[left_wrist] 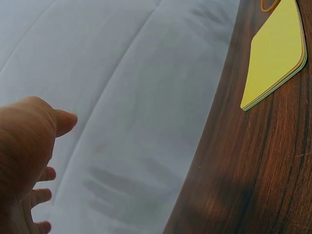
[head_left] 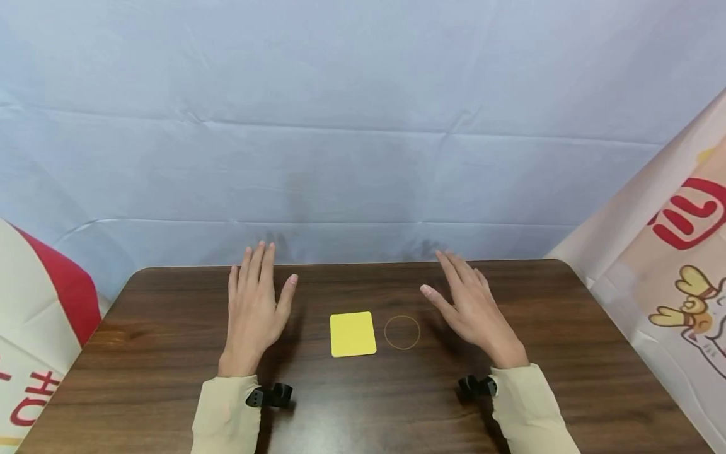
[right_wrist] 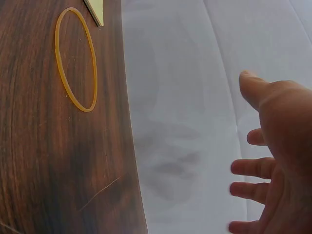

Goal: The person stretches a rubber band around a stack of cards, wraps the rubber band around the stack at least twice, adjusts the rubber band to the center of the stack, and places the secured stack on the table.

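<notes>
A stack of square yellow cards (head_left: 353,334) with rounded corners lies on the wooden table. Its layered edge, with green below the yellow, shows on the cards (left_wrist: 278,53) in the left wrist view. Just right of it a thin, tan rubber band (head_left: 420,332) lies flat in a loop; the right wrist view shows the rubber band (right_wrist: 58,48) closer. To the left of the cards my left hand (head_left: 253,315) is held with fingers straight and thumb spread. My right hand (head_left: 473,312) is right of the band, fingers extended. Both hands hold nothing.
The dark brown wooden table (head_left: 363,410) ends in a straight far edge with rounded corners. Behind it hangs a pale, creased cloth (head_left: 363,157). Printed banners stand at the left (head_left: 34,315) and right (head_left: 680,284) sides. Each wrist carries a small black camera.
</notes>
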A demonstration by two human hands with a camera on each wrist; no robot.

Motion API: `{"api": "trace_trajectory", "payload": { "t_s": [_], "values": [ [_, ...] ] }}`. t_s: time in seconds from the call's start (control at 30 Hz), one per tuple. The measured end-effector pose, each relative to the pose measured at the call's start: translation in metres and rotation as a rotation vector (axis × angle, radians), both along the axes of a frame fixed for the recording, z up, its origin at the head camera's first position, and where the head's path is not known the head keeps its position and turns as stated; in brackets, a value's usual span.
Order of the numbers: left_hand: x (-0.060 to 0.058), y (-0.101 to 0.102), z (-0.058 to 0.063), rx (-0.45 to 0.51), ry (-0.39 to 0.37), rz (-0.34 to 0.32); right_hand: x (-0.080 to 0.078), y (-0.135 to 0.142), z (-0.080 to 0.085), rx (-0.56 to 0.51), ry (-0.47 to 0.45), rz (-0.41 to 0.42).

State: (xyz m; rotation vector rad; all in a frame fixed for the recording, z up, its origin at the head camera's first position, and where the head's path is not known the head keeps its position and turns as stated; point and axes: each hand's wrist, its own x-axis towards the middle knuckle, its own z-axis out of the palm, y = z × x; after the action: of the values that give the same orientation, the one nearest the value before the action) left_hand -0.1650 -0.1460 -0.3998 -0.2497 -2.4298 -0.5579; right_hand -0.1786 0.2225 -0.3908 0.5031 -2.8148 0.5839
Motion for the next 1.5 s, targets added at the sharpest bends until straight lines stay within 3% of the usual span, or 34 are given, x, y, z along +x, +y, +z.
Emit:
{"api": "trace_trajectory", "payload": {
  "t_s": [0.13, 0.27, 0.57, 0.87, 1.5],
  "values": [
    [0.000, 0.001, 0.000, 0.030, -0.001, -0.012, 0.002, 0.000, 0.003, -0.014, -0.052, -0.021],
    [0.000, 0.003, 0.001, 0.057, -0.052, -0.021, 0.005, 0.000, 0.005, -0.004, -0.096, -0.030],
    [0.003, 0.008, 0.004, 0.097, -0.235, -0.064, 0.006, -0.001, 0.001, -0.008, -0.119, 0.012],
    [0.006, 0.018, 0.001, 0.086, -0.449, -0.169, 0.005, -0.003, -0.002, 0.001, -0.154, 0.044],
    [0.011, 0.035, -0.012, 0.073, -0.648, -0.285, 0.002, -0.011, -0.015, 0.028, -0.220, 0.060]
  ]
}}
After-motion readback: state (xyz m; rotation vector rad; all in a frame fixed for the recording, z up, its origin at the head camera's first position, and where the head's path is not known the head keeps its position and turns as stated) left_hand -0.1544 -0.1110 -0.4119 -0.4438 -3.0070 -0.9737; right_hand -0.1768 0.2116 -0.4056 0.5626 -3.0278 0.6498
